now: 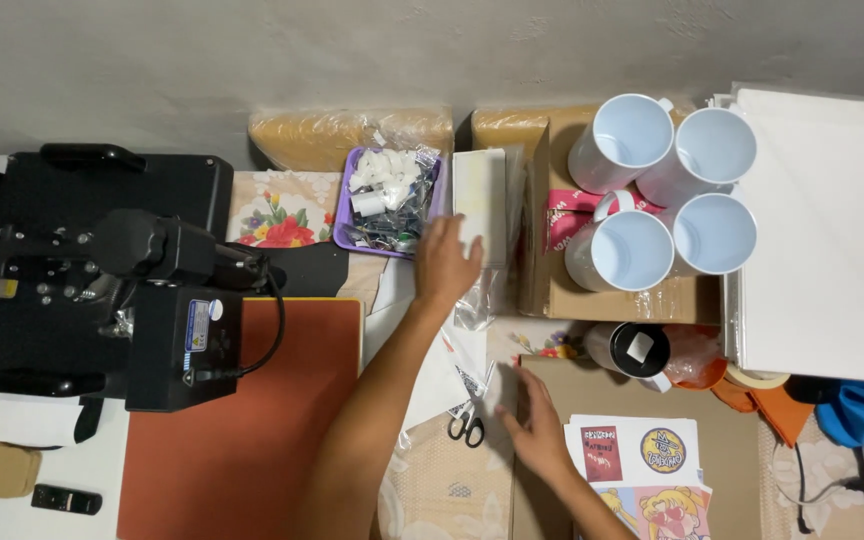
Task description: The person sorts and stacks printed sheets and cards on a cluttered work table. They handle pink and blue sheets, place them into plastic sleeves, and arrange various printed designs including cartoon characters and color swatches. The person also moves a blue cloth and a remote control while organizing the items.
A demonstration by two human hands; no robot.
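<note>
My left hand [447, 262] reaches forward with fingers spread. Its fingertips touch the near end of a white rectangular stack [480, 200] in clear plastic wrap, and nothing is gripped. A purple tray [344, 215] of small white and dark bits sits just left of it. My right hand [534, 425] lies flat and open on a brown cardboard box [732, 450]. It rests beside a printed sheet [642, 450] of colourful pictures. Black-handled scissors [467, 425] lie between my two arms on white paper.
A black heat press [122, 270] stands at the left above a red-brown mat [252, 420]. Several white mugs [642, 180] sit on a carton at the back right, next to a white sheet stack [832, 230]. A dark mug [632, 348] and a tape roll [757, 378] lie nearer.
</note>
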